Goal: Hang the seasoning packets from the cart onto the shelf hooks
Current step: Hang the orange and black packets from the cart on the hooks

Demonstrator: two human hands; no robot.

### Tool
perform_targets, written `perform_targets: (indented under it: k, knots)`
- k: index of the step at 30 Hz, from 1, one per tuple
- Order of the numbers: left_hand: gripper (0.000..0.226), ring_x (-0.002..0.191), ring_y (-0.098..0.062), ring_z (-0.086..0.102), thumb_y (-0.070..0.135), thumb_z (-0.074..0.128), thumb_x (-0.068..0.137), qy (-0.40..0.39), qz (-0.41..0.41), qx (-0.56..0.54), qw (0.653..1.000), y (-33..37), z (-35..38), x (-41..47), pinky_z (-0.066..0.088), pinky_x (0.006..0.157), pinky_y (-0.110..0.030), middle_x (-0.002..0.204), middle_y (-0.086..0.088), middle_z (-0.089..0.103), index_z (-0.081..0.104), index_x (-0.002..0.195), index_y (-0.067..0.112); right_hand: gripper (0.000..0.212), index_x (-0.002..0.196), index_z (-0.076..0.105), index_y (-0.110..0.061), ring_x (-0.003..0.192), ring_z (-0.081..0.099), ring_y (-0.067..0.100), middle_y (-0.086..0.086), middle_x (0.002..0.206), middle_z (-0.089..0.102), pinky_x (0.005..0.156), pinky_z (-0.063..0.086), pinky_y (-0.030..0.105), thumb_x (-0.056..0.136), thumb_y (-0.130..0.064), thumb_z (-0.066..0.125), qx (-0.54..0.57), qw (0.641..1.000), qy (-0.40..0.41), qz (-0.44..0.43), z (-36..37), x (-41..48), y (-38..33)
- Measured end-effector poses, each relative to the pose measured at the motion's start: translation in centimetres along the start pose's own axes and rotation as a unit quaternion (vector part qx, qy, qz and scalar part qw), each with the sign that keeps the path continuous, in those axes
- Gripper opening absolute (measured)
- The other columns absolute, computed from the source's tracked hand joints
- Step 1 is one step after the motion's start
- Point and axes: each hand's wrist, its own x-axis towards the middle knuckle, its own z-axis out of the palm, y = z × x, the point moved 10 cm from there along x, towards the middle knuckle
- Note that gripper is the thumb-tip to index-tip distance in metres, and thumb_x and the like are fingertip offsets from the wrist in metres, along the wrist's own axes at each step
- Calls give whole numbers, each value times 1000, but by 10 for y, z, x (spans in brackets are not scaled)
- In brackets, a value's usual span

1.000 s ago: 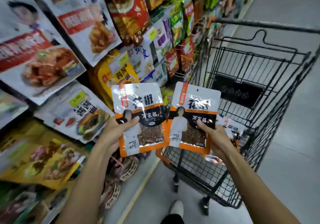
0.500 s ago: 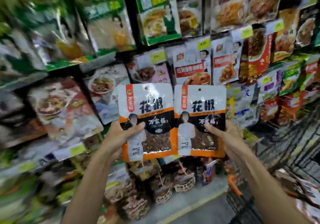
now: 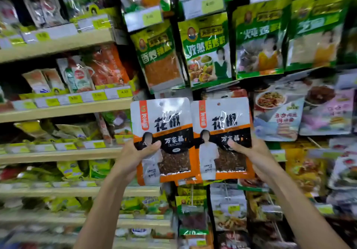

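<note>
Two white-and-orange seasoning packets with black lettering and a clear window of brown spice are held up side by side in front of the shelves. My left hand point(image 3: 135, 156) grips the left packet point(image 3: 164, 125) by its lower left edge, thumb across the front. The right packet point(image 3: 222, 123) is held in my right hand point(image 3: 251, 156) at its lower right edge, thumb on the front. Each packet has a small hang hole near its top. The two packets touch edge to edge. The cart is out of view.
Green seasoning bags point(image 3: 206, 48) hang in a row above the packets. More hanging packets point(image 3: 280, 113) fill the right side and below. Wooden shelves point(image 3: 63, 109) with yellow price tags and stacked bags run along the left.
My view has swung away from the cart and up to the shelves. Both hands have raised the two packets higher, side by side, toward the hanging rows.
</note>
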Motion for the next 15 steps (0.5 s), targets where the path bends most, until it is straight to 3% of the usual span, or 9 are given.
perform_targets:
  k: [1,2,4,7,9,11,13,14,15]
  knots:
    - [60,55,-28,58,42,89,56,12,-1,-2,1000,-1,-22,0,52,87,-51,63,-19,55,60,81,-5,30,96,70,-21,89,71,8,-5,95,76,69,53,16,68,-30,77,0,1000,-13,-1,25,4,3]
    - [64,62,-27,63,37,87,59,24,5,-12,1000,1,-41,-1,54,75,-52,70,-18,63,58,90,-11,28,95,70,-22,89,71,6,-7,94,76,67,53,14,68,-30,77,-2,1000,-23,3,47,9,7]
    - [72,85,-40,63,23,79,69,51,2,-20,999,0,-74,1,34,94,-63,99,-32,63,40,107,-25,25,93,71,-23,91,70,5,-8,92,76,69,53,15,69,-30,77,-11,999,-35,14,84,19,15]
    - [25,47,-23,56,11,71,79,59,-30,-2,998,-15,-110,12,32,92,-66,50,-8,53,56,69,-7,25,100,71,-13,99,67,13,0,102,74,92,52,33,77,-22,77,-18,999,-26,27,114,39,25]
    - [28,38,-17,41,13,70,78,70,-43,12,997,-19,-123,18,46,73,-52,40,0,32,63,52,16,43,111,67,-6,104,64,19,8,113,70,104,44,46,76,-27,78,-19,999,-25,31,125,50,24]
    - [44,39,-4,39,13,68,81,70,-48,13,996,-22,-128,24,39,71,-35,40,13,33,58,41,30,60,123,60,-4,114,60,22,7,122,65,108,40,48,74,-32,79,-20,999,-23,44,131,63,23]
    - [23,42,-13,47,10,67,84,71,-50,3,996,-27,-133,28,42,75,-36,40,3,40,67,60,10,46,115,63,-10,105,63,10,-3,112,67,107,41,41,76,-28,79,-19,999,-20,45,136,75,20]
    - [26,52,-30,54,9,68,83,76,-32,-13,997,-26,-134,30,47,80,-40,49,-17,45,58,91,-13,29,102,66,-17,93,65,2,-10,98,69,99,46,35,77,-25,78,-20,999,-19,44,137,81,20]
    - [55,73,-46,51,10,69,82,67,-14,-29,997,-25,-132,34,49,87,-48,73,-33,41,37,112,-22,17,88,64,-23,81,62,-5,-18,83,67,85,48,25,78,-23,78,-22,999,-16,42,137,85,19]
